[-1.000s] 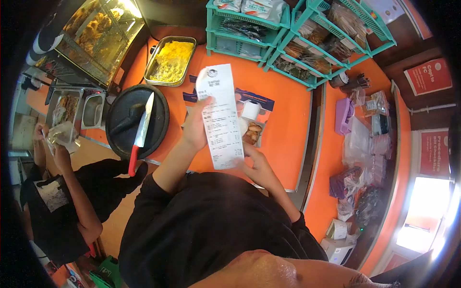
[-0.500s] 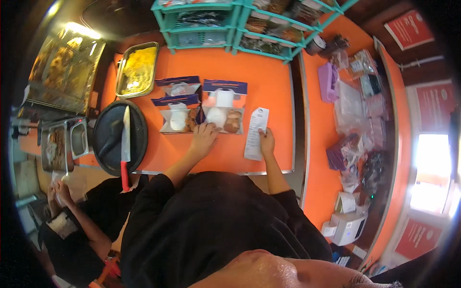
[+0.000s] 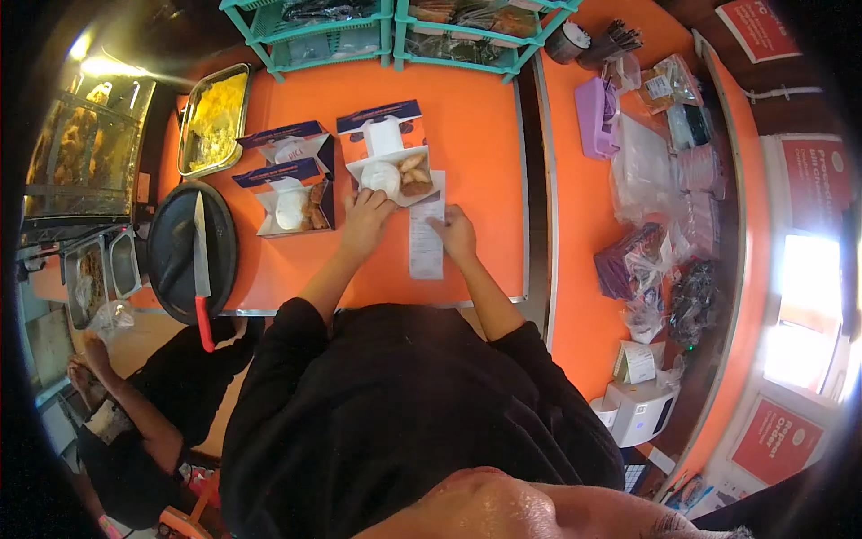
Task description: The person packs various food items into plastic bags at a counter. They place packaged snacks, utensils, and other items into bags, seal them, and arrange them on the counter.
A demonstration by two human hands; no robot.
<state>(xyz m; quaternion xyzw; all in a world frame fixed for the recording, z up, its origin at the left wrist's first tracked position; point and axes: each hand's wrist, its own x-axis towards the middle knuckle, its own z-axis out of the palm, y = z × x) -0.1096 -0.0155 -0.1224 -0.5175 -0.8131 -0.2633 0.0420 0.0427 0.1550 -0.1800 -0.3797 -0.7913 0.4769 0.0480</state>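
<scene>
My left hand (image 3: 366, 220) grips the front edge of an open cardboard food box (image 3: 370, 164), its fingers over the front wall. White rice in a rounded mound and brown fried pieces (image 3: 414, 172) fill the box; its printed dark-blue lid stands up at the back. In my right hand (image 3: 456, 235) the fingers pinch the right edge of a long white receipt (image 3: 426, 247). The receipt lies on the orange counter (image 3: 485, 180), its far end partly covered by the box. Left of these stands a second open food box (image 3: 263, 199), also with rice and brown pieces, and behind it a third box (image 3: 310, 144).
A round black board (image 3: 166, 260) bears a red-handled knife (image 3: 201, 242). A metal tray (image 3: 212, 117) holds yellow food. Teal drawers (image 3: 319, 49) stand at the back. Bags and a purple holder (image 3: 593, 121) line the right counter. A co-worker's hands (image 3: 85, 373) are at lower left.
My left hand has shifted the nearest box away from the box beside it, opening a gap. The receipt has come left, against and partly under that box. The whole view has also shifted.
</scene>
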